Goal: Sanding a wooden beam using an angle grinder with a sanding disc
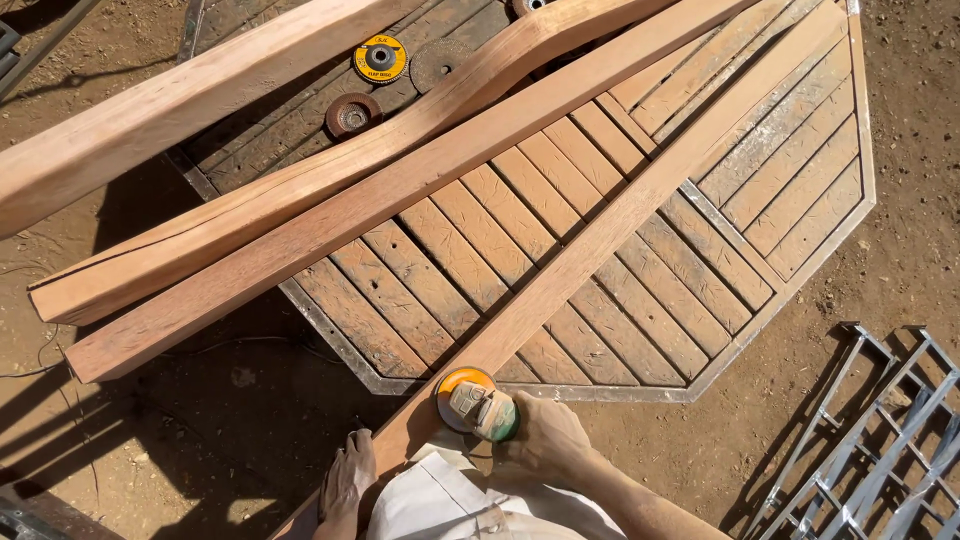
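Note:
My right hand (545,437) grips a small angle grinder (482,410) with an orange disc (460,383), pressed onto the near end of a long wooden plank (600,235). The plank runs diagonally from bottom centre to top right across a slatted wooden table (700,300). My left hand (347,482) rests flat against the plank's left edge near its near end, holding it steady. A light cloth over my knee (440,495) lies between the hands.
Three more long timbers (300,215) lie diagonally across the table's left side. Several grinding discs (380,58) sit on the table's far part, one yellow. A grey metal grate (880,450) lies on the dirt ground at lower right.

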